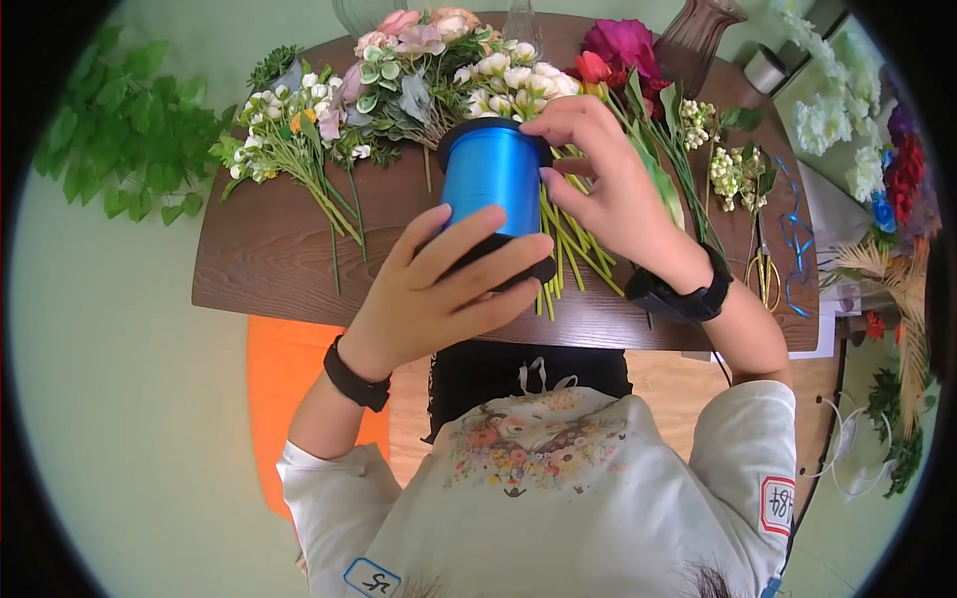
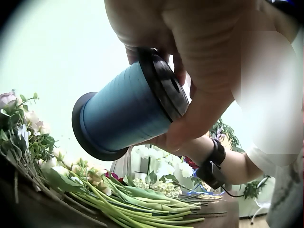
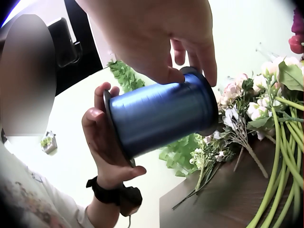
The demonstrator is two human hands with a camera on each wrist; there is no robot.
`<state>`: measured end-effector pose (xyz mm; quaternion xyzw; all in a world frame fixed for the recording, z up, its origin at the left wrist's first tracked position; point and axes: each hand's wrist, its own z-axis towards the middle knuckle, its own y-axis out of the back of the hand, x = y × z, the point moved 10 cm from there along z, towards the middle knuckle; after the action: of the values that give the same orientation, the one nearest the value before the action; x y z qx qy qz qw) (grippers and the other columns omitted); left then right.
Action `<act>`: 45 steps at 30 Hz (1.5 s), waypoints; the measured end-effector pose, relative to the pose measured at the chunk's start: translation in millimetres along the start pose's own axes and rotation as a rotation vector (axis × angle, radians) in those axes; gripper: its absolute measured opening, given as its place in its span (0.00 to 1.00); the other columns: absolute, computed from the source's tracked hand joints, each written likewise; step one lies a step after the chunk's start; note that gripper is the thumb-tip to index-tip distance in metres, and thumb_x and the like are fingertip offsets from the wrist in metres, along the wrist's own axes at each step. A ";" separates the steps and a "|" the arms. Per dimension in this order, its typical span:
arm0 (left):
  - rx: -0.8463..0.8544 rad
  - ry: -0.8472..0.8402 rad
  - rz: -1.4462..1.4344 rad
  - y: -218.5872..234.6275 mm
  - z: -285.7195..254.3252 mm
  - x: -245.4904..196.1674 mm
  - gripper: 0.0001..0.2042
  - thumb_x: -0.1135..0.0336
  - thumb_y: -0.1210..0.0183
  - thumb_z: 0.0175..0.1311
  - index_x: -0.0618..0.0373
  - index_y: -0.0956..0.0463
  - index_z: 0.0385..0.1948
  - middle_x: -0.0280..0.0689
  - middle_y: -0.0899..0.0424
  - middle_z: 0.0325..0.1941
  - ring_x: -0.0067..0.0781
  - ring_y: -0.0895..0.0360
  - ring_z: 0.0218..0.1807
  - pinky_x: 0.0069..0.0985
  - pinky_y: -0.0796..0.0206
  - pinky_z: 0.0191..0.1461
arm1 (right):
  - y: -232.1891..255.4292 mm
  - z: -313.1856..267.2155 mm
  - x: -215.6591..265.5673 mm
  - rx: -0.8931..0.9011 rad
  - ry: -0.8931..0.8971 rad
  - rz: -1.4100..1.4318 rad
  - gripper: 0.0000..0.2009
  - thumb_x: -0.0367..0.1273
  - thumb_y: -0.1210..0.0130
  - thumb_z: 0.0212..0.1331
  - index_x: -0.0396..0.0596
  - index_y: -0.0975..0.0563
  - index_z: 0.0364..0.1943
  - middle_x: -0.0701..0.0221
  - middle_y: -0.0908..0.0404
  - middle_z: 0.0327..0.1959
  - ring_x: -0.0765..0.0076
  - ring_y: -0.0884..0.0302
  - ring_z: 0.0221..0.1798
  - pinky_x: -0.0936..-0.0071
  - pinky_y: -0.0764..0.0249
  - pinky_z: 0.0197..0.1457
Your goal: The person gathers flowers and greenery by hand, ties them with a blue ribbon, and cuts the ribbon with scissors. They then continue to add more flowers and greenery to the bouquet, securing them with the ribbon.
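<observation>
A large spool of shiny blue ribbon [image 1: 491, 179] with black end flanges is held up over the near part of the table, tilted. My left hand [image 1: 449, 284] grips its lower flange, fingers spread around the rim; in the left wrist view, the thumb lies along that flange's edge. At the upper end is my right hand [image 1: 608, 174], its fingertips at the black flange [image 3: 204, 95] and its thumb against the wound ribbon beside it. No loose ribbon end shows on the spool.
Flower bunches with green stems [image 1: 573, 254] lie on the dark wooden table [image 1: 259, 264] behind and beneath the spool. To the right are gold-handled scissors [image 1: 764, 274] and a loose curl of blue ribbon [image 1: 795, 239]. A glass vase [image 1: 698, 40] stands at the back right.
</observation>
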<state>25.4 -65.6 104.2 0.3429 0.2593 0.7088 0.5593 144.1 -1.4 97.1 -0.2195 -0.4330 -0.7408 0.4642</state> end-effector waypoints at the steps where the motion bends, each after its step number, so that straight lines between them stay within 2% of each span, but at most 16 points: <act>1: -0.008 0.017 0.028 0.1 0.7 -0.5 0.12 0.68 0.41 0.41 0.40 0.29 0.30 0.23 0.30 0.50 0.35 0.41 0.55 0.32 0.45 0.55 | 2.0 -1.1 -0.7 -0.041 -0.010 0.006 0.20 0.18 0.53 0.41 0.46 0.33 0.43 0.66 0.34 0.41 0.65 0.34 0.45 0.73 0.31 0.43; 4: 0.041 0.016 0.070 -8.4 1.3 -5.0 0.13 0.68 0.42 0.43 0.39 0.30 0.32 0.22 0.31 0.51 0.32 0.41 0.55 0.32 0.46 0.56 | 2.8 0.3 4.8 -0.046 0.078 -0.124 0.20 0.18 0.53 0.41 0.46 0.33 0.44 0.65 0.34 0.41 0.66 0.33 0.45 0.75 0.30 0.42; 5: 0.041 0.029 0.086 -10.5 1.4 -5.6 0.12 0.67 0.43 0.44 0.38 0.31 0.32 0.19 0.32 0.51 0.28 0.42 0.56 0.32 0.48 0.58 | 3.3 0.4 4.6 -0.046 0.081 -0.125 0.20 0.18 0.53 0.41 0.46 0.33 0.44 0.65 0.34 0.41 0.66 0.33 0.45 0.75 0.30 0.42; 11: 0.044 0.004 0.153 -16.0 1.8 -13.1 0.13 0.66 0.43 0.44 0.37 0.32 0.32 0.16 0.33 0.52 0.25 0.42 0.56 0.31 0.50 0.59 | 6.8 0.5 -10.1 -0.067 -0.007 -0.034 0.21 0.19 0.51 0.42 0.45 0.34 0.46 0.65 0.30 0.40 0.67 0.29 0.41 0.75 0.29 0.41; 19: 0.053 0.013 0.165 -18.2 6.3 -17.0 0.12 0.65 0.43 0.45 0.37 0.34 0.32 0.15 0.32 0.51 0.24 0.42 0.56 0.31 0.50 0.59 | 11.1 -0.8 -24.5 -0.088 -0.127 -0.040 0.13 0.23 0.50 0.45 0.41 0.29 0.39 0.65 0.25 0.31 0.69 0.27 0.34 0.77 0.27 0.34; 22: 0.056 0.015 0.167 -18.1 7.2 -16.4 0.12 0.65 0.43 0.45 0.37 0.34 0.32 0.15 0.32 0.51 0.24 0.42 0.56 0.30 0.50 0.59 | 11.8 -1.1 -28.4 -0.090 -0.166 0.004 0.12 0.24 0.50 0.45 0.41 0.29 0.38 0.65 0.25 0.30 0.69 0.27 0.33 0.78 0.28 0.32; 25: 0.060 0.018 0.156 -18.3 7.2 -15.7 0.13 0.66 0.43 0.45 0.38 0.34 0.33 0.15 0.32 0.51 0.24 0.42 0.56 0.30 0.50 0.59 | 14.1 -1.2 -25.8 -0.108 -0.130 -0.030 0.13 0.24 0.49 0.45 0.41 0.29 0.38 0.65 0.25 0.28 0.69 0.27 0.32 0.79 0.28 0.31; 29: 0.064 0.022 0.114 -15.1 7.2 -12.3 0.14 0.66 0.44 0.45 0.39 0.33 0.35 0.18 0.32 0.51 0.27 0.42 0.56 0.31 0.51 0.59 | 13.2 -0.1 -21.6 -0.082 -0.152 -0.039 0.14 0.22 0.50 0.43 0.42 0.29 0.38 0.65 0.27 0.33 0.69 0.28 0.35 0.78 0.28 0.33; 31: 0.048 0.024 0.097 -12.9 6.4 -10.9 0.14 0.66 0.43 0.45 0.39 0.33 0.36 0.18 0.32 0.51 0.28 0.42 0.56 0.31 0.51 0.60 | 18.8 2.4 1.9 -0.132 -0.009 -0.101 0.15 0.21 0.51 0.41 0.44 0.29 0.38 0.65 0.31 0.41 0.67 0.30 0.39 0.74 0.30 0.40; 32: 0.033 0.027 0.082 -11.2 6.0 -10.2 0.14 0.66 0.43 0.45 0.40 0.32 0.36 0.19 0.32 0.52 0.29 0.43 0.56 0.32 0.51 0.60 | 19.9 2.9 1.1 -0.132 -0.010 -0.101 0.15 0.21 0.51 0.41 0.44 0.29 0.38 0.65 0.31 0.41 0.67 0.30 0.39 0.74 0.30 0.40; 34: 0.034 0.023 0.079 -10.3 5.5 -10.3 0.14 0.67 0.43 0.45 0.40 0.32 0.35 0.19 0.31 0.51 0.30 0.43 0.56 0.32 0.50 0.60 | 10.4 2.5 19.1 -0.023 0.212 -0.219 0.16 0.20 0.51 0.39 0.45 0.29 0.37 0.64 0.35 0.46 0.64 0.32 0.43 0.71 0.34 0.45; 37: 0.011 0.025 0.069 -7.4 5.2 -9.7 0.13 0.68 0.43 0.44 0.41 0.31 0.34 0.21 0.31 0.51 0.33 0.43 0.57 0.32 0.49 0.59 | 9.7 2.6 23.0 0.044 0.260 -0.186 0.15 0.20 0.51 0.39 0.45 0.29 0.37 0.64 0.36 0.46 0.62 0.33 0.44 0.71 0.35 0.48; 45: -0.044 0.045 0.036 0.1 2.2 -5.4 0.11 0.69 0.41 0.43 0.42 0.29 0.29 0.26 0.30 0.50 0.38 0.44 0.58 0.35 0.47 0.58 | 13.9 -0.4 22.9 -0.010 0.265 -0.239 0.08 0.23 0.47 0.41 0.43 0.29 0.29 0.65 0.32 0.44 0.62 0.32 0.45 0.71 0.35 0.47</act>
<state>27.8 -70.9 104.6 0.3193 0.2501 0.7317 0.5478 145.5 -15.9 119.6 -0.0690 -0.3873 -0.8154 0.4247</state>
